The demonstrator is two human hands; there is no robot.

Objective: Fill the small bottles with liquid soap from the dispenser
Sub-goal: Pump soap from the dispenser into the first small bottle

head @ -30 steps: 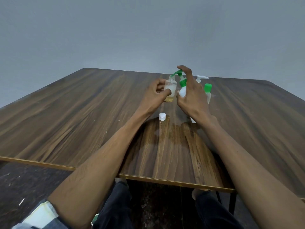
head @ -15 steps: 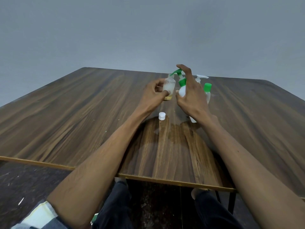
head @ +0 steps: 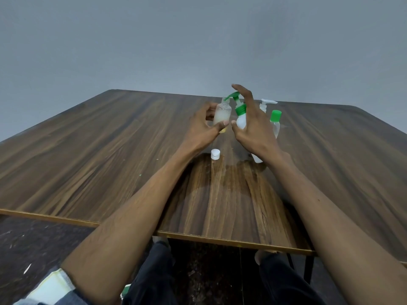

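Head view, middle of the frame: my left hand (head: 203,126) pinches the small bottle (head: 222,113), uncapped and partly full, its mouth under the green spout. My right hand (head: 253,126) curls round the dispenser (head: 241,116), forefinger over the pump. Below them a white cap (head: 215,154) lies on the table (head: 88,150). Right of my hand stand a green-capped bottle (head: 275,122) and a white pump (head: 266,104).

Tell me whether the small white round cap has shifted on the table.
No. The small white round cap stays at the far edge of the wooden table's lighter patch.
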